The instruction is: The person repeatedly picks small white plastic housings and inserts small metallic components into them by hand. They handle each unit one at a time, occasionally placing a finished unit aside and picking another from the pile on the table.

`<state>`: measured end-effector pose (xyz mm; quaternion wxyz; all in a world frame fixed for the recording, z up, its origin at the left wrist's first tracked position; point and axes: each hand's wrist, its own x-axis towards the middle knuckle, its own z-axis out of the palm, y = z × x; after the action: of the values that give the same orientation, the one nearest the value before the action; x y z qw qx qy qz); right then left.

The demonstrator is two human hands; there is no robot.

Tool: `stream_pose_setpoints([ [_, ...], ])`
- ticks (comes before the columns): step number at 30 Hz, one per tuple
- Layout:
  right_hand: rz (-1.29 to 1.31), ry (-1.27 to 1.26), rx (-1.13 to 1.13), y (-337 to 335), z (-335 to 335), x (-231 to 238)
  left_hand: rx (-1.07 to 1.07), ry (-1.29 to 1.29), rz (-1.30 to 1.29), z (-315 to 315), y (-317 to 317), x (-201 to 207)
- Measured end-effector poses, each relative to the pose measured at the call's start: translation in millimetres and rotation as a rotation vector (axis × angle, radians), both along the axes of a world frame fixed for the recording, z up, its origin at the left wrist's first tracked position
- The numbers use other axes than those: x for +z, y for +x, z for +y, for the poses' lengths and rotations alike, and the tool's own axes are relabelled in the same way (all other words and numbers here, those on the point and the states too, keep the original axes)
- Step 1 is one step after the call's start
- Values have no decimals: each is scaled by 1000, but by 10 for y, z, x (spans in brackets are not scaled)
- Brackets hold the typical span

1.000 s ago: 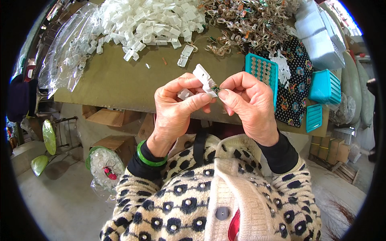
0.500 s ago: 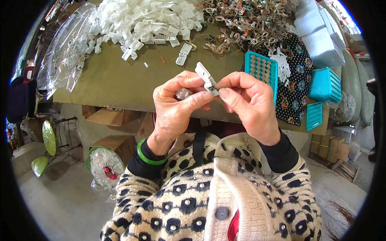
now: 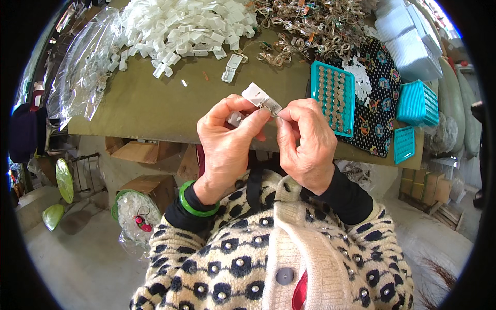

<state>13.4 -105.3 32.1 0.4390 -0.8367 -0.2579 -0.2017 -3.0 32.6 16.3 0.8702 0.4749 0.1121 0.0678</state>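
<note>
The olive-brown worktop (image 3: 144,103) spreads in front of you, with a broad heap of white plastic hinged cases (image 3: 191,31) at its far side and, to the right of it, a tangled heap of coiled clear wires (image 3: 310,31). A black patterned cloth (image 3: 382,62) lies at the right. Partly on it rests a turquoise rectangular plastic tray (image 3: 349,103), bearing rows of round silvery discs (image 3: 329,82).

Your left hand (image 3: 227,134) stays almost where it was half a second ago, while your right hand (image 3: 309,147) has swung inward and rolled over, its knuckles now more upward. The small white plastic case (image 3: 258,96) between your hands has tipped to lie flatter, sloping down to the right. The green bit that showed at its lower end a second ago is now out of sight; my judgement is that it sits inside the case or behind your fingers, with close fitting work under way there.

Your left thumb and fingers are clamped on the case near its lower end, and a second white plastic piece (image 3: 235,119) is tucked in the same hand. Your right thumb and forefinger are drawn close at the case's lower right end; I cannot tell whether they pinch something or merely press.
</note>
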Motion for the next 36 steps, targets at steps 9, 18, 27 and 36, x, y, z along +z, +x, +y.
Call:
stream_pose_setpoints([
  [9,105,34,4,6,-33,-8,-154,-312,142,46,-18,70],
  [18,1105,645,137,31,-125,105,-65,-193,95,-8,-22,73],
  [27,1122,735,231,-47,-231,107,-134,-166,-27,-54,-68,126],
  [36,-208,-225,-257,650,-906,35,-380,-340,191,32,3,58],
])
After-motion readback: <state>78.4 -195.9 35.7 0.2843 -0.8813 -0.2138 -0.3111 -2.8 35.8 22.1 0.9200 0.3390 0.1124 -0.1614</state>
